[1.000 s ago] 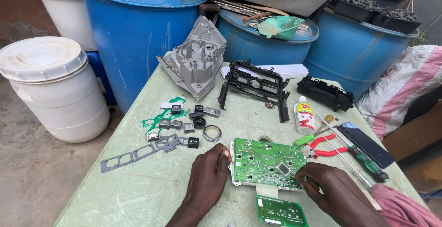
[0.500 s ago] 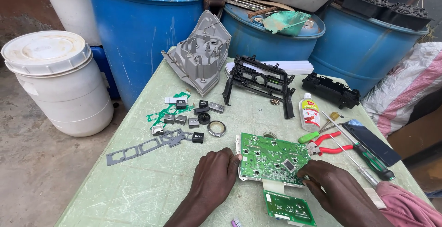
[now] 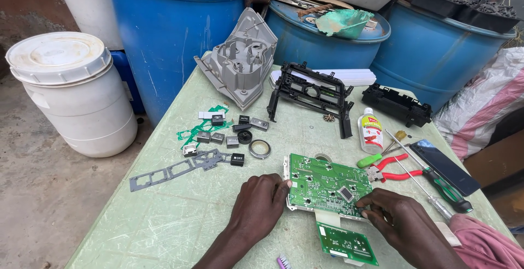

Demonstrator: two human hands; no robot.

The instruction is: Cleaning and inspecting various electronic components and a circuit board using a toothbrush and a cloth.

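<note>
Left hand (image 3: 261, 206) rests palm-down on the pale green counter (image 3: 164, 220), fingers loosely curled, fingertips touching the left edge of the large green circuit board (image 3: 325, 186); it grips nothing fully. Right hand (image 3: 401, 222) sits at 4 o'clock of that board, fingers pinched narrow against its lower right edge. Board lies flat near the counter's front, at centre. A smaller green circuit board (image 3: 346, 243) lies at 6 o'clock of it, joined by a pale flat strip. At 3 o'clock: red-handled pliers (image 3: 394, 169), a green-handled screwdriver (image 3: 442, 188), a dark phone (image 3: 445, 161). At 1 o'clock: a small white bottle (image 3: 370, 129), cap on, contents not visible. At 10 o'clock: small black buttons (image 3: 232, 135), a ring (image 3: 260, 149), a grey perforated strip (image 3: 174, 169). At 12 o'clock: a black plastic frame (image 3: 314, 91) and a grey moulded housing (image 3: 240, 61). Containers behind the counter: three blue drums (image 3: 174, 34), lidded, contents hidden; one lid carries a green crumpled bag (image 3: 341, 20). A white lidded bucket (image 3: 71, 91) stands on the floor at 9 o'clock, closed.
</note>
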